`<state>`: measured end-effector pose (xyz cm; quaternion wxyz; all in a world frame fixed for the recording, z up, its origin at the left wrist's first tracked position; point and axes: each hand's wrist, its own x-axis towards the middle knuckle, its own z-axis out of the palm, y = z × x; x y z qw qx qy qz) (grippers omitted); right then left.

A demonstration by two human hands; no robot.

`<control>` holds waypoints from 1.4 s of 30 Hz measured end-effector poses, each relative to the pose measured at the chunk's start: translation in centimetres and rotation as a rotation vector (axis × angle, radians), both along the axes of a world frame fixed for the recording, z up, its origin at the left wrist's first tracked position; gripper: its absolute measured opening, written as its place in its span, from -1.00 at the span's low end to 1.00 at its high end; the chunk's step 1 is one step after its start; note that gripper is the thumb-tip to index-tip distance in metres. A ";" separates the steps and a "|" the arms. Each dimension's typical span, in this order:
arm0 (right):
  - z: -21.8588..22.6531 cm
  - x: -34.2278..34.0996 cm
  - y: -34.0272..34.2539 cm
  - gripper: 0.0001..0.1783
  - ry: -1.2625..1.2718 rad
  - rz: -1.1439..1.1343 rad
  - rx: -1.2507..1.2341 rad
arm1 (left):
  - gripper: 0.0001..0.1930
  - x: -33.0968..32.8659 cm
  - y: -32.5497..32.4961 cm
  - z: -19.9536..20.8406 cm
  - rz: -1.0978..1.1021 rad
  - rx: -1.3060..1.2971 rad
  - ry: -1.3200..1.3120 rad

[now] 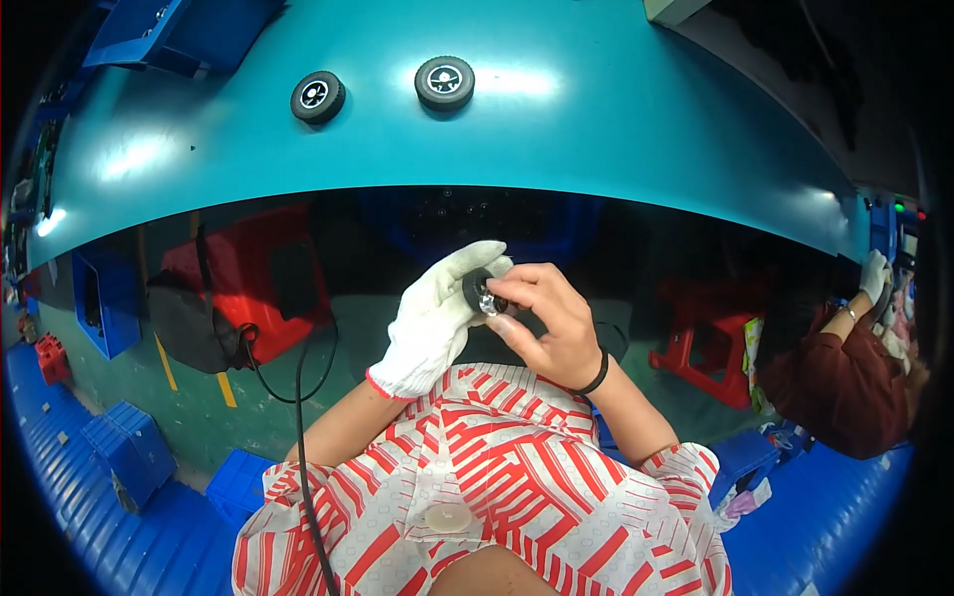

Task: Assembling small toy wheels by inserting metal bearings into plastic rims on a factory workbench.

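Note:
My left hand (429,320), in a white knit glove with a red cuff edge, is closed round a small black toy wheel (473,288) in front of my body. My bare right hand (548,320), with a black band at the wrist, pinches at the wheel's face, where a shiny silvery part shows between thumb and fingers. Whether that part is loose or fixed in the wheel I cannot tell. Two more black wheels with silver-and-black hubs, a left wheel (318,97) and a right wheel (444,82), lie face up on the teal table, beyond my hands.
The teal table (596,129) curves across the far side. A blue bin (184,35) stands at its far left. Red stools (248,273) and blue crates (129,442) are on the floor. At the right sits another person in a dark red sleeve (845,368). A black cable (301,427) hangs before me.

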<state>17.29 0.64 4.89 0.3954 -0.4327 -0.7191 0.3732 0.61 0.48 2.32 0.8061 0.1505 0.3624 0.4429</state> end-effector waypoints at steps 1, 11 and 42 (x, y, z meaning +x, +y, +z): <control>-0.2 -0.1 -0.1 -0.63 -0.014 0.011 0.030 | -0.57 0.0 0.0 -0.2 0.005 0.015 0.006; 0.1 -0.6 -0.5 -0.57 -0.023 0.034 0.158 | -0.76 -0.1 -0.2 -2.5 0.070 -0.164 -0.375; -2.3 0.4 -0.4 -0.64 -0.177 -0.162 -0.017 | -0.63 -0.5 -0.3 -1.2 -0.117 -0.137 0.103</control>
